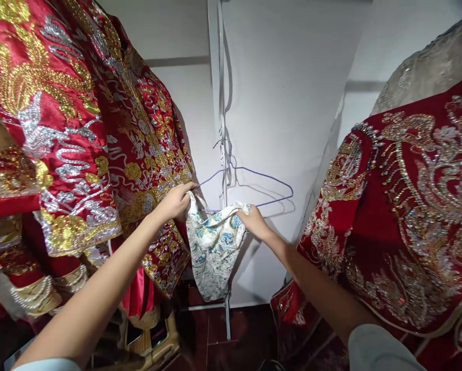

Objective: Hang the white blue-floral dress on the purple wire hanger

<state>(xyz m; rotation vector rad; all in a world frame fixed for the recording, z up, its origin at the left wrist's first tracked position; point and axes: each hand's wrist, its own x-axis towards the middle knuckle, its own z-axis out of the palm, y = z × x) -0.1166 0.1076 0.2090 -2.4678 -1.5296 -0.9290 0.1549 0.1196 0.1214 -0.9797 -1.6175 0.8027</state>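
A white garment with a blue and green floral print [215, 247] hangs down between my hands, just below a thin purple wire hanger [264, 174]. My left hand [178, 200] grips the garment's upper left edge, with its fingers at the left end of the hanger. At the garment's upper right edge, my right hand [251, 219] is closed on the fabric, under the hanger's lower bar. The hanger's hook is up by a pale metal stand [221, 93], and its right end shows bare.
Red embroidered garments [149, 118] hang close on the left. Another beaded red garment [420, 206] stands at the right. A white wall [285, 93] is behind the stand. Low at the left is a wooden chair [163, 348] with dark phone-like objects on it.
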